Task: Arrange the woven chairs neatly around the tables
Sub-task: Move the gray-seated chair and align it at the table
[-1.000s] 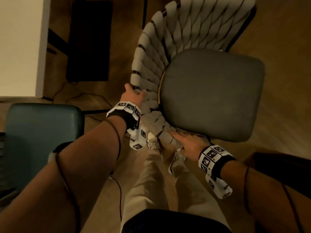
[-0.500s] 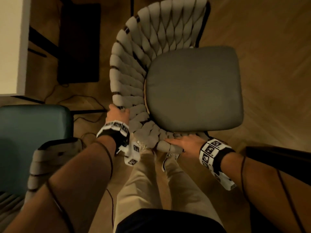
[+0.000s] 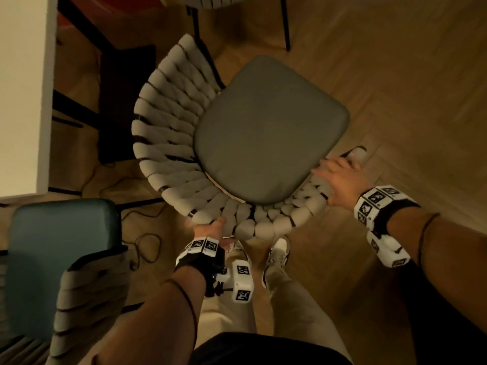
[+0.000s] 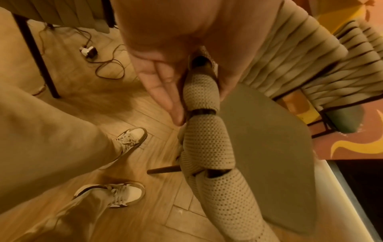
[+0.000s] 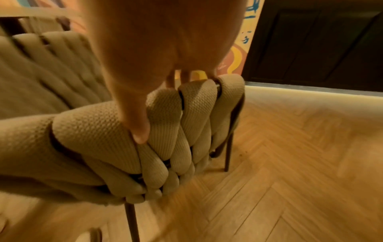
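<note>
A woven chair (image 3: 168, 143) with a grey seat cushion (image 3: 268, 127) stands on the wood floor in front of me, its curved padded back towards me and to the left. My left hand (image 3: 210, 227) grips the near part of the back rim (image 4: 203, 95), fingers (image 4: 165, 91) outside and thumb inside. My right hand (image 3: 337, 175) holds the rim's right end (image 5: 199, 101), thumb (image 5: 138, 129) on the outer side and fingers over the top. A white table (image 3: 23, 88) lies at the left.
A second woven chair (image 3: 89, 299) with a teal seat (image 3: 60, 259) stands close at my lower left. A third chair's legs (image 3: 286, 22) show at the top. Cables (image 3: 142, 243) and a plug (image 4: 88, 51) lie on the floor. My feet (image 3: 276, 254) are just behind the chair.
The chair has turned so its back faces me more. My left hand slid along the rim to the near middle, and my right hand moved out to the rim's right end.
</note>
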### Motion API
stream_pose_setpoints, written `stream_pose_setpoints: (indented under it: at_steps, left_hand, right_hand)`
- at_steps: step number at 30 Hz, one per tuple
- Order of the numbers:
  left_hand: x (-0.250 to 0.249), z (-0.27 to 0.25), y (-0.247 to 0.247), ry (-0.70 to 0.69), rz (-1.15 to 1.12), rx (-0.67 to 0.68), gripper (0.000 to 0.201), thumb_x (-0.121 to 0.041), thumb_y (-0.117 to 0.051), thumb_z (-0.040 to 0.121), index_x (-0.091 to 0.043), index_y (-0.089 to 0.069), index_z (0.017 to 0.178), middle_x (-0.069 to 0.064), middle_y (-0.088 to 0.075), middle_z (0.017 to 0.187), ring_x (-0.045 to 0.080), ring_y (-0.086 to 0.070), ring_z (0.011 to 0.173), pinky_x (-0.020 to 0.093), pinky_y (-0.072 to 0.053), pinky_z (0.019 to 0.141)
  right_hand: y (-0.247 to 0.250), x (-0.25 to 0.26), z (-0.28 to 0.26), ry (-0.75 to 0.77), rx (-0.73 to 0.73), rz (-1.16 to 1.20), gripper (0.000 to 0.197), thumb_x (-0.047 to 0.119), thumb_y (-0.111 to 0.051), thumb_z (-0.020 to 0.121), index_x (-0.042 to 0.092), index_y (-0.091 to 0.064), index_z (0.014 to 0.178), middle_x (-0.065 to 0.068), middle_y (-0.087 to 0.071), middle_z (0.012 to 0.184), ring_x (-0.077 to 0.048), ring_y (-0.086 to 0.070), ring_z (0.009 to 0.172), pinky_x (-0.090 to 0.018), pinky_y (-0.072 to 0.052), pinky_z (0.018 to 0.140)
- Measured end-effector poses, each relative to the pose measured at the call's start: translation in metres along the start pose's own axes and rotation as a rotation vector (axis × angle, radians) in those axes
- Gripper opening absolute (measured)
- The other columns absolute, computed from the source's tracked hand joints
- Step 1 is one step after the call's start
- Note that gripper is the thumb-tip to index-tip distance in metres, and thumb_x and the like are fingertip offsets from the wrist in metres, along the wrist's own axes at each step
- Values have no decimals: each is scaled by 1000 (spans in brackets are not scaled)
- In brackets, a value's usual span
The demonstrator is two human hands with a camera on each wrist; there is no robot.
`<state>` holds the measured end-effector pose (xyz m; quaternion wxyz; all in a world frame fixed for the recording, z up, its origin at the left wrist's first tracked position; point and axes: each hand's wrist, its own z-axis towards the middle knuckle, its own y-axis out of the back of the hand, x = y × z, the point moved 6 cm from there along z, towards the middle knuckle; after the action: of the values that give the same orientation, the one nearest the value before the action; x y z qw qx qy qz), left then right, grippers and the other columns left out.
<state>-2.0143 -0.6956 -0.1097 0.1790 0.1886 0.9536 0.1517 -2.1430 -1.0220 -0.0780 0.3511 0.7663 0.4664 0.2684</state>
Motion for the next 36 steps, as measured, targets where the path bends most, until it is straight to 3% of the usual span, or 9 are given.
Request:
stream_pose_setpoints:
  at_steps: [3,6,11,13,17,23,28,32,36]
  left_hand:
    - [-20,-6,5,-62,44,-35,54,-35,-72,81,-14,-38,117,13,-63,101,30,-68,68,35,-57,56]
    - [-64,3,38,-222,91,-223,77,-49,-70,76,-16,-32,134,21,-57,125,40,-61,105,49,-51,92]
    - [-163,34,77,-323,202,-408,72,-46,-61,86,-11,-30,141,21,-43,143,44,-48,124,51,-42,99]
    - [-203,49,81,-352,281,-438,64,-45,-59,87,-8,-36,135,21,-45,140,44,-49,121,52,-42,97]
    - [-255,76,80,-395,440,-428,50,-32,-53,94,-6,-38,134,21,-48,138,43,-51,121,49,-42,96]
    - [-268,90,87,-416,573,-418,34,-25,-43,98,-6,-48,126,24,-57,125,44,-56,112,42,-38,76]
    - [-255,87,85,-351,491,-437,34,-21,-42,99,-4,-45,128,24,-57,125,44,-56,111,42,-36,74]
    - [-239,80,87,-269,449,-469,36,-22,-42,99,-3,-43,130,25,-57,125,44,-56,112,41,-35,72]
    - [-222,73,84,-160,398,-514,38,-22,-42,98,-3,-40,130,26,-56,126,45,-56,111,44,-37,75]
  right_hand:
    - [12,-26,-8,-301,-268,429,107,32,-82,71,29,-16,155,-7,-11,163,-31,-8,149,-56,-15,119]
    - [-6,-21,-31,-686,-496,1292,103,26,-77,76,31,-12,155,-1,-15,163,-27,-22,147,-45,-25,116]
    - [-56,63,-20,-1098,-305,2058,98,51,-82,65,25,-36,147,-3,-52,135,-30,-54,119,-50,-43,104]
    - [-59,69,-13,-1156,-257,1966,64,32,-73,84,17,-45,140,-6,-56,115,-29,-58,101,-46,-47,96]
    - [-71,57,6,-1100,168,1459,90,16,-82,68,20,-34,144,-16,-45,142,-38,-48,127,-47,-45,103]
    - [-60,37,19,-992,251,990,82,26,-75,71,37,-31,140,-14,-46,140,-40,-54,116,-41,-51,82]
    - [-27,10,50,-899,280,759,61,23,-73,81,21,-43,133,-13,-53,132,-35,-56,107,-37,-48,84]
    - [-10,-16,84,-921,275,802,97,7,-81,70,21,-28,150,-16,-48,141,-38,-51,123,-45,-49,97]
    - [16,-37,113,-872,239,969,74,16,-75,80,18,-38,145,-17,-44,145,-37,-47,129,-42,-52,87]
